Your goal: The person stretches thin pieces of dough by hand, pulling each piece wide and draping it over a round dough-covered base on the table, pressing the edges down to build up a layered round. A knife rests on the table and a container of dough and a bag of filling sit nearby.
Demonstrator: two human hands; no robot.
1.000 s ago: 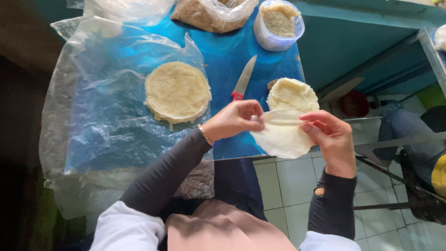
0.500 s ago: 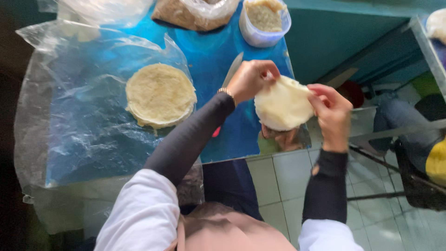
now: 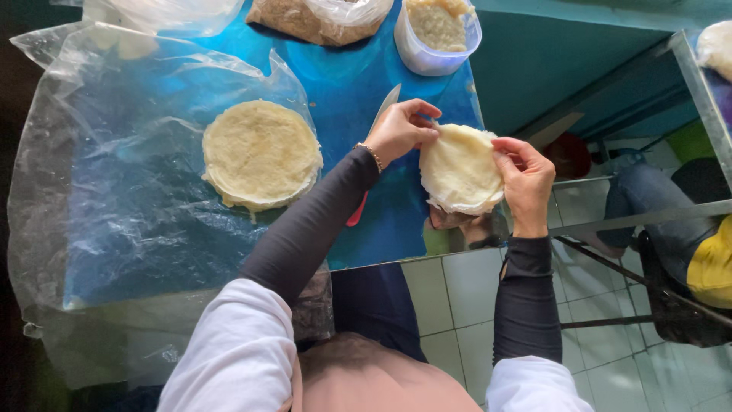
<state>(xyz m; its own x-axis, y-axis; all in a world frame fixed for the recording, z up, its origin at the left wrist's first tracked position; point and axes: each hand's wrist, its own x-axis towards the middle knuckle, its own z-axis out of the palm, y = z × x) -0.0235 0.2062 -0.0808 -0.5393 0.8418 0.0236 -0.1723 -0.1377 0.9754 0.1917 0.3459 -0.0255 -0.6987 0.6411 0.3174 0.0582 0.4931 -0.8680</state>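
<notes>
I hold a thin round pale wrapper sheet (image 3: 460,166) up over the right edge of the blue table (image 3: 343,84). My left hand (image 3: 402,130) pinches its upper left rim. The fingers of my right hand (image 3: 524,181) grip its right rim. A stack of the same round sheets (image 3: 261,152) lies flat on clear plastic film (image 3: 114,191) to the left. A knife with a red handle (image 3: 371,164) lies on the table, mostly hidden under my left forearm.
At the table's far edge stand a clear tub of crumbly filling (image 3: 438,30) and a plastic bag of brownish filling (image 3: 316,19). Another person's legs (image 3: 648,206) and a chair are at the right, over a tiled floor (image 3: 457,305).
The sheet I hold has been lifted and turned flatter toward me, with both hands moved up to its opposite rims. My view has shifted closer to the table.
</notes>
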